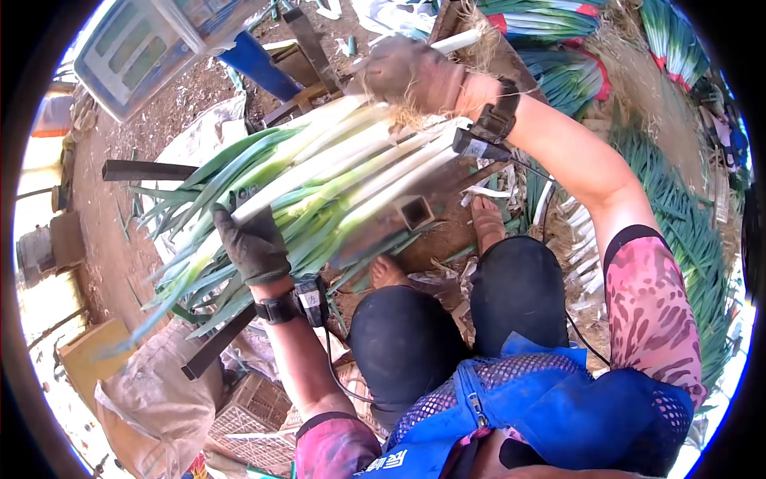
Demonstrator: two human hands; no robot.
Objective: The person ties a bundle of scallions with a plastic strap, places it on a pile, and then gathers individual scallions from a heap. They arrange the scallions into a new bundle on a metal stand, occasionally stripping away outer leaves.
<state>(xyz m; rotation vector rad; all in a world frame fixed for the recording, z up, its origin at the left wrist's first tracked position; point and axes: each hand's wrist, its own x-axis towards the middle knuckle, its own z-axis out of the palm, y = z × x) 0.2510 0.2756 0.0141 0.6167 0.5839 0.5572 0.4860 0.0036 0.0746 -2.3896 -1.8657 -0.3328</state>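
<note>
A heap of leeks lies across a metal frame in front of my knees, white ends to the right and green leaves to the left. My left hand, in a dark glove, is closed round a leek among the green leaves, thumb on the near side. My right hand, gloved and smeared by motion, is over the white root ends at the top of the heap. Stringy roots hang by its wrist, and a white stalk juts out beyond it. Its fingers are too blurred to read.
Tied leek bundles with red bands lie at the upper right, and loose leeks are piled along the right. A plastic crate and a blue container stand at the upper left. A sack and a basket sit lower left.
</note>
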